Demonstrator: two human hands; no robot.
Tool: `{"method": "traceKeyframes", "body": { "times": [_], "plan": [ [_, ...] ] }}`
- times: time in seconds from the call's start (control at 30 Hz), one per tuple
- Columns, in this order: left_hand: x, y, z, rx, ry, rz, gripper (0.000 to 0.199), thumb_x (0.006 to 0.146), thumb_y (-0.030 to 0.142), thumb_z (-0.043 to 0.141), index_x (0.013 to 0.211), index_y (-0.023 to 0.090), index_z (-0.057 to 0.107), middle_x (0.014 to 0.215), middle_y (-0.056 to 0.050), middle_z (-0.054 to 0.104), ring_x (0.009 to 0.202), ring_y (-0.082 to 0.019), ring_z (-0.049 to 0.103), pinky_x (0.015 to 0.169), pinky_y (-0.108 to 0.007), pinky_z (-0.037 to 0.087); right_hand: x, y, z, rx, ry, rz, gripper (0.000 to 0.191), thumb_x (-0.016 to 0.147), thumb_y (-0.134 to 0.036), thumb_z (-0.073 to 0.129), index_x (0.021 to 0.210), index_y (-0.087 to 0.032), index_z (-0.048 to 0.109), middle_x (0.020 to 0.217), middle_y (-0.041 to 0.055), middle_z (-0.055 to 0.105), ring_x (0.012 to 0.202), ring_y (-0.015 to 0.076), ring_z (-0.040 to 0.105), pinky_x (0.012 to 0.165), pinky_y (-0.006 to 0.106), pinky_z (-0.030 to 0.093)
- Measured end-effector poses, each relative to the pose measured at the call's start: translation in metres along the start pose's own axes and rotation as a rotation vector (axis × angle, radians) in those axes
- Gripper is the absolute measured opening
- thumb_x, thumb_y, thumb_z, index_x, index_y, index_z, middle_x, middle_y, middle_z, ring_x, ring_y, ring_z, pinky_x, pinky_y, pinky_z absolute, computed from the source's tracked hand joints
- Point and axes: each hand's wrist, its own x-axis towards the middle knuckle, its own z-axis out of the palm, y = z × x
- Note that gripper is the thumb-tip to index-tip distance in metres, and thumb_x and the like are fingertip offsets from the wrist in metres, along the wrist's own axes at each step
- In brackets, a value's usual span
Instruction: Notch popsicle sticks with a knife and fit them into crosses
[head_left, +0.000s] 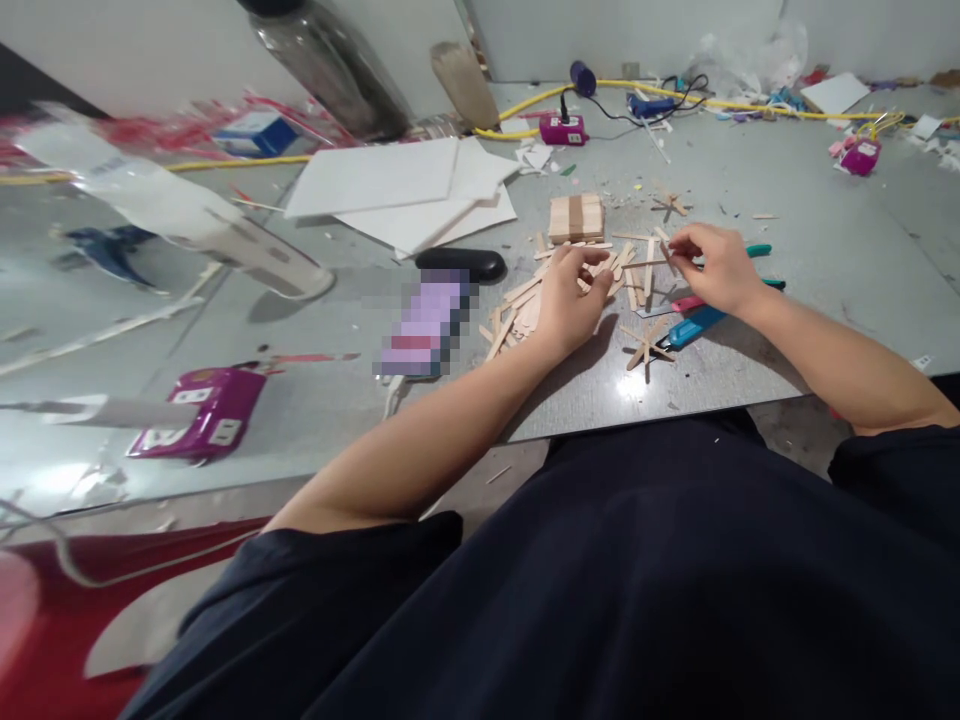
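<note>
My right hand point(712, 262) is closed in a pinch on a small piece made of crossed wooden craft sticks point(649, 264), held just above the table. To its left, my left hand point(576, 300) hovers at the pile of loose craft sticks point(525, 302), thumb and fingers curved and apart, with nothing visible between them. A stacked bundle of craft sticks point(576, 218) lies behind that hand. Near my right hand are a star of crossed sticks point(648, 346), a blue-handled cutting tool point(697, 326) and a pink-handled tool point(687, 302), partly hidden. Another stick star point(670, 204) lies farther back.
Left of the sticks lie a phone point(424, 325), a black case point(461, 264) and white boards point(375, 180). A purple power box point(199, 412) and a hot glue gun point(259, 250) stand at the left. A yellow cable point(720, 98) runs along the back.
</note>
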Motion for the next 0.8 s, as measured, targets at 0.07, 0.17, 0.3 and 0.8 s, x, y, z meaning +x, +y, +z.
{"method": "traceKeyframes", "body": {
  "times": [0.07,0.17,0.3,0.8],
  "plan": [
    [-0.002,0.005,-0.002,-0.026,-0.041,0.004,0.018,0.105,0.028,0.067,0.116,0.022,0.079,0.125,-0.012,0.08,0.096,-0.021,0.07,0.096,-0.04,0.059,0.002,0.006,-0.002,-0.025,-0.007,0.012,0.018,0.096,-0.027,0.072,0.113,-0.024,0.079,0.109,0.0118,0.086,0.098,0.0309,0.078,0.093,0.049,0.062],
    [-0.009,0.015,-0.005,-0.053,-0.201,0.047,0.027,0.093,0.022,0.068,0.119,0.023,0.077,0.118,-0.01,0.081,0.094,-0.022,0.07,0.091,-0.041,0.059,0.003,0.012,-0.001,-0.028,-0.04,0.06,0.017,0.098,-0.029,0.074,0.114,-0.024,0.078,0.108,0.0111,0.085,0.095,0.0295,0.077,0.093,0.048,0.061],
    [-0.018,0.027,-0.013,-0.118,-0.417,0.154,0.054,0.074,0.02,0.067,0.127,0.025,0.071,0.126,-0.009,0.082,0.102,-0.025,0.073,0.097,-0.046,0.061,0.004,0.015,-0.002,-0.031,-0.044,0.073,0.017,0.098,-0.032,0.077,0.114,-0.025,0.076,0.112,0.0117,0.084,0.094,0.0294,0.076,0.092,0.048,0.062],
    [-0.017,0.038,-0.02,0.01,-0.59,0.23,0.019,0.08,0.03,0.071,0.098,0.028,0.066,0.094,-0.006,0.075,0.085,-0.026,0.07,0.085,-0.046,0.057,0.005,-0.014,-0.033,-0.059,0.032,0.007,0.028,0.109,-0.059,0.072,0.106,-0.031,0.075,0.102,0.0095,0.075,0.085,0.0301,0.066,0.093,0.055,0.058]
  ]
}}
